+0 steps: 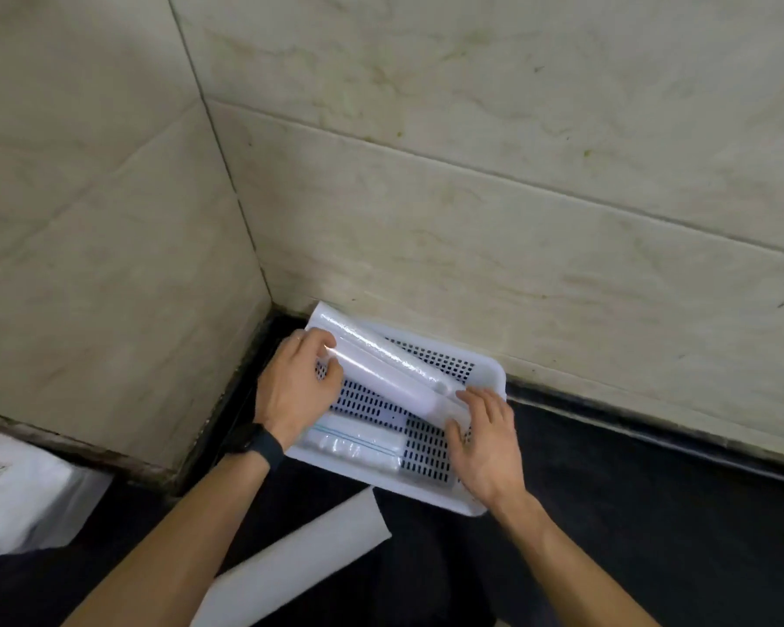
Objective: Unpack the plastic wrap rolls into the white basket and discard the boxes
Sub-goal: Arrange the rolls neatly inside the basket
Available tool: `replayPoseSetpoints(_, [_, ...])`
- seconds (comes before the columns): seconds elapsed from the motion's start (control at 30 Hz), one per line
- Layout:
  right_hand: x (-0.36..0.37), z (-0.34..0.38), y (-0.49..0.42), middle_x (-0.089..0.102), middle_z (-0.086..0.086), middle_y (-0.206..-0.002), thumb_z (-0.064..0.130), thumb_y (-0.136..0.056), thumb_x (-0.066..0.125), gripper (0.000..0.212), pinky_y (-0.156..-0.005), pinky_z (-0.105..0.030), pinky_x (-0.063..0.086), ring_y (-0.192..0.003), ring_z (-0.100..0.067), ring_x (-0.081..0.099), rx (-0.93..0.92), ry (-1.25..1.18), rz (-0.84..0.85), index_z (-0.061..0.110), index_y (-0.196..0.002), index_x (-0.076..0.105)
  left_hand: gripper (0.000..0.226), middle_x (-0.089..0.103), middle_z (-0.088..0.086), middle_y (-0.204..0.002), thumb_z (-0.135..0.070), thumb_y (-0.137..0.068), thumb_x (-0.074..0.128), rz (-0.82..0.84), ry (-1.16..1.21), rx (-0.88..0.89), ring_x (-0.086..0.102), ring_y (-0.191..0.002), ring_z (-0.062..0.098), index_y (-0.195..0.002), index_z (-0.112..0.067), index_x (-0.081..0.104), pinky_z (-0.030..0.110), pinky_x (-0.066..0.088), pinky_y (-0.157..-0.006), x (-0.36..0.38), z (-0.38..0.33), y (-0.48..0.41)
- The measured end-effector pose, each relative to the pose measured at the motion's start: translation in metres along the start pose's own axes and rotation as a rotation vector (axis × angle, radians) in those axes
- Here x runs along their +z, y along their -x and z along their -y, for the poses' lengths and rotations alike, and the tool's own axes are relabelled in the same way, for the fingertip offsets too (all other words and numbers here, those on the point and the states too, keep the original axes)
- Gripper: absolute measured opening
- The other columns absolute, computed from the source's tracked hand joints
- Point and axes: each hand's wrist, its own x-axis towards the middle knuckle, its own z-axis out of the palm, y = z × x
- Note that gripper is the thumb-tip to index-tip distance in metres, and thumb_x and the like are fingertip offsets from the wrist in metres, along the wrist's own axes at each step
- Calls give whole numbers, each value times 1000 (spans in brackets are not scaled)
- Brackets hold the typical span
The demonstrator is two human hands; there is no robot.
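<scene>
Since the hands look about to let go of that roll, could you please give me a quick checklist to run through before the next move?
1. White basket flat on the dark counter: ok.
2. Both ends of the long roll held, by left hand and right hand: ok.
3. Roll fully inside the basket: not ok; its far end rides over the back corner rim.
4. Room on the basket floor beside the packaged roll lying there: ok.
5. White box on the counter discarded: not ok.
6. Box empty: cannot tell.
</scene>
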Motion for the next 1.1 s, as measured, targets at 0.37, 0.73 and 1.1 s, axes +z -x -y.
replayPoseSetpoints(0.37, [16,44,-122,47,-16,-139,32,-102,42,41,-99,-43,44,-122,-35,48,-105,412,538,10,-135,48,72,36,2,-156,-35,-92,65,372,364,-508,39,-140,25,-154,-20,30,33,34,-110,-10,16,-51])
replayPoseSetpoints(0.73, [-2,41,-75,57,-14,-116,19,-102,44,32,-71,-28,40,-89,-23,54,-163,-37,250,0,-127,47,62,52,7,-144,-31,-91,68,260,484,-501,51,-129,22,-147,-14,45,28,39,-106,-2,32,-48])
replayPoseSetpoints(1.1, [-1,32,-16,51,3,-135,23,-104,46,42,-98,-21,41,-116,-8,49,-193,-154,145,22,-145,40,41,64,10,-122,-34,-98,54,242,474,-530,55,-121,31,-130,-9,60,32,43,-96,12,12,-68])
